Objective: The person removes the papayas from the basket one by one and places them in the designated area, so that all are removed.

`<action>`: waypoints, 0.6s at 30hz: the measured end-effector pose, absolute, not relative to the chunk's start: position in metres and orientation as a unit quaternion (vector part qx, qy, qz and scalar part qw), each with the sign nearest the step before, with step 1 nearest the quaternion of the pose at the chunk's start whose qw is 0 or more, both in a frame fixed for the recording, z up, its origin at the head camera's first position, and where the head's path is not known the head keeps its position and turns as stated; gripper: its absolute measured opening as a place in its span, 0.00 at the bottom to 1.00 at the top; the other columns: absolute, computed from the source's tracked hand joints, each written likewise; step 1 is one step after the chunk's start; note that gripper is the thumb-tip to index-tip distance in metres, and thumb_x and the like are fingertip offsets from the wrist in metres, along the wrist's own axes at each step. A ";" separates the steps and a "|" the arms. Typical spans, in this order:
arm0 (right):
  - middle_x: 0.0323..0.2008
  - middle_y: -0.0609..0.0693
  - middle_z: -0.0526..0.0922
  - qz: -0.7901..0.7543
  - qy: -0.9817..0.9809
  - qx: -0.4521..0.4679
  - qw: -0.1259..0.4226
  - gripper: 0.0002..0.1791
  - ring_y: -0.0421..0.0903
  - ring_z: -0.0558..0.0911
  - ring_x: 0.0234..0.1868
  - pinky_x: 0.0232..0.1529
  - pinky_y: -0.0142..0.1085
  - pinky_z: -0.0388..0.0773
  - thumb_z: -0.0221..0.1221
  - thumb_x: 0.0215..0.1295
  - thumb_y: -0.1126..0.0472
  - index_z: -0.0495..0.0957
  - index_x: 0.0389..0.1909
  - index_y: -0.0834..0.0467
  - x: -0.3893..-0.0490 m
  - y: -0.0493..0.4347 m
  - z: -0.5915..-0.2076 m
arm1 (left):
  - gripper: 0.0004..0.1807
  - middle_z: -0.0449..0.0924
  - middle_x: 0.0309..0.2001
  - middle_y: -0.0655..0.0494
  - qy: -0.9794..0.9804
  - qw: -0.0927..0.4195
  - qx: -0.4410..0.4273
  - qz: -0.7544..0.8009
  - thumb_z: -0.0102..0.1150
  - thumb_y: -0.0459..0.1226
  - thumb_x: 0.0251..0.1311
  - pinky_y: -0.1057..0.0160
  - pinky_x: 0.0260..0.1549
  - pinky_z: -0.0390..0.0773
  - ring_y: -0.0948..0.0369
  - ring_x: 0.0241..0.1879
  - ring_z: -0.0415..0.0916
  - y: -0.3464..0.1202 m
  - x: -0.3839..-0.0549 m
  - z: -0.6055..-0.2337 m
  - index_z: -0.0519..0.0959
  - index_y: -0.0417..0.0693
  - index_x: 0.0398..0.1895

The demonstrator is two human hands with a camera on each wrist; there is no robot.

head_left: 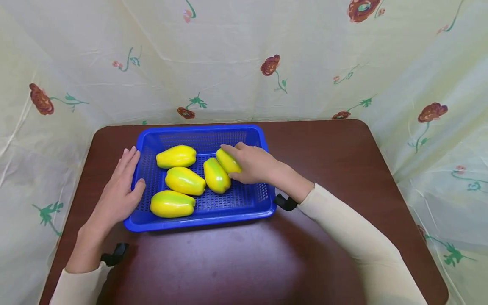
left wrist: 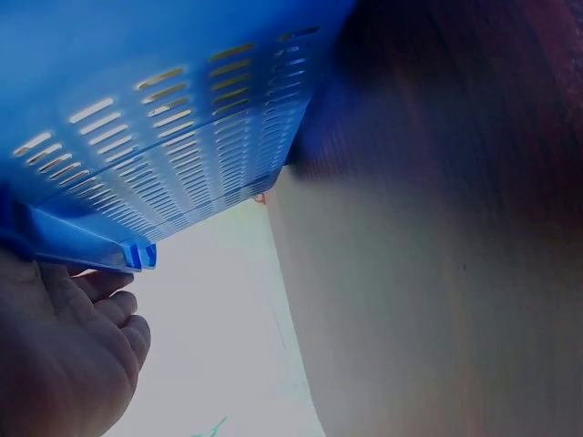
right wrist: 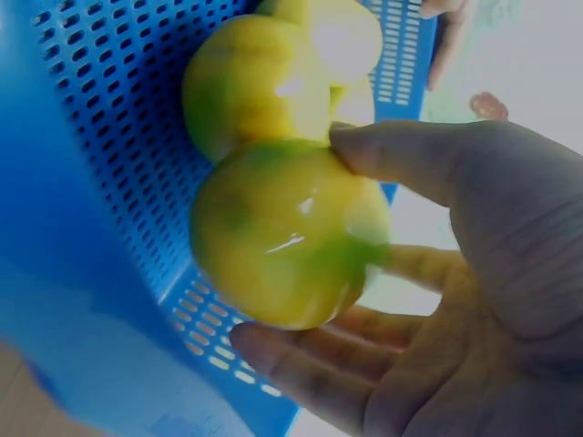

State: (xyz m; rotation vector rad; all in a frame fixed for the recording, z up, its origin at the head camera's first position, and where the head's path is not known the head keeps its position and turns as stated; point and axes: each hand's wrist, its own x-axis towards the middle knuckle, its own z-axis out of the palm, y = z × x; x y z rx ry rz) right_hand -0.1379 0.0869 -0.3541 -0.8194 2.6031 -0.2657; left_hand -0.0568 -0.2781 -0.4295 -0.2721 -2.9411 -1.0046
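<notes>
A blue plastic basket [head_left: 232,218] with slotted walls holds several smooth yellow-green papayas. My right hand [head_left: 253,163] reaches in over the basket's right side and grips one papaya [right wrist: 287,232] between thumb and curled fingers. Right beside it lies another papaya [head_left: 217,175], set lengthwise. Three more lie crosswise in a column on the left: a back papaya [head_left: 176,156], a middle papaya [head_left: 185,181] and a front papaya [head_left: 172,203]. My left hand [head_left: 121,186] rests against the basket's left rim with fingers straight; in the left wrist view, its fingertips [left wrist: 117,308] are at the rim.
The basket stands on a dark brown table [head_left: 236,262], near its back edge. Behind and beside the table hangs a pale curtain [head_left: 228,51] with red flowers. Each wrist wears a black strap, such as the right strap [head_left: 285,202].
</notes>
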 end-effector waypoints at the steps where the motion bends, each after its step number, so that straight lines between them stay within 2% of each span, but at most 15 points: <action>1: 0.65 0.60 0.78 -0.104 0.930 -0.296 0.194 0.45 0.53 0.81 0.51 0.52 0.46 0.85 0.67 0.70 0.47 0.59 0.84 0.49 -0.137 0.088 -0.355 | 0.43 0.41 0.88 0.46 -0.943 0.011 -0.086 -0.322 0.49 0.36 0.73 0.34 0.84 0.39 0.46 0.88 0.33 -0.278 -0.057 -0.430 0.46 0.45 0.87; 10: 0.67 0.58 0.77 -0.194 0.920 -0.306 0.147 0.45 0.51 0.81 0.55 0.53 0.44 0.85 0.67 0.70 0.47 0.59 0.84 0.48 -0.131 0.106 -0.360 | 0.42 0.40 0.88 0.47 -0.943 0.002 -0.072 -0.324 0.48 0.35 0.74 0.25 0.78 0.48 0.40 0.86 0.41 -0.278 -0.057 -0.428 0.46 0.48 0.88; 13: 0.68 0.57 0.76 -0.227 0.914 -0.306 0.137 0.46 0.50 0.79 0.58 0.55 0.44 0.85 0.67 0.70 0.46 0.58 0.84 0.48 -0.128 0.112 -0.361 | 0.42 0.42 0.88 0.46 -0.942 0.009 -0.075 -0.326 0.48 0.35 0.74 0.25 0.78 0.48 0.38 0.85 0.44 -0.278 -0.059 -0.428 0.47 0.46 0.88; 18: 0.71 0.54 0.74 -0.265 0.909 -0.299 0.115 0.47 0.48 0.78 0.60 0.58 0.44 0.83 0.67 0.70 0.44 0.57 0.84 0.45 -0.125 0.121 -0.361 | 0.41 0.43 0.88 0.45 -0.941 0.012 -0.074 -0.329 0.48 0.34 0.73 0.25 0.79 0.46 0.39 0.85 0.43 -0.277 -0.059 -0.429 0.47 0.45 0.87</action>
